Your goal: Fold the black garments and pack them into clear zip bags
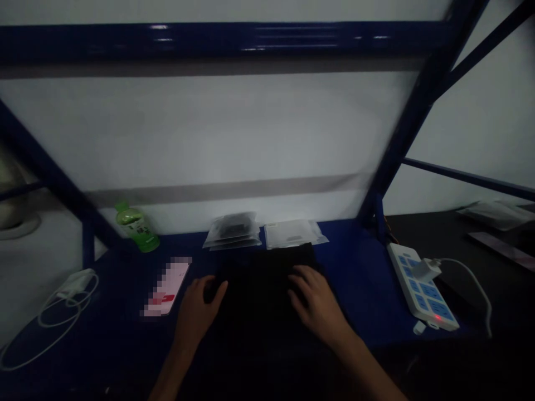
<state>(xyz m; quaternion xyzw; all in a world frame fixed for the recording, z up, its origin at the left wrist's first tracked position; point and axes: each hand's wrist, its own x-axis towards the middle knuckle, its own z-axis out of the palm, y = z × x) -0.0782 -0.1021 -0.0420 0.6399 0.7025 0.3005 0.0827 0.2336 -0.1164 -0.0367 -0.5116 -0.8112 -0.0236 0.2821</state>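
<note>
The left grip (198,312) is spread, its curved fingers touching the left side of a black cloth (267,295). The right grip (315,298) is spread too, with its fingers resting on the cloth's right side. Neither shows a pinch. The cloth lies in shadow in the middle of a blue counter (355,284), between the two hands. Just beyond it sit a stack of clear plastic bags (232,231) with dark contents and a pale flat bag (292,234). Left of the left grip lies a pixelated flat card (167,287), with a green bottle (136,227) lying farther back. A white power strip (422,287) with a plug in it sits well right.
</note>
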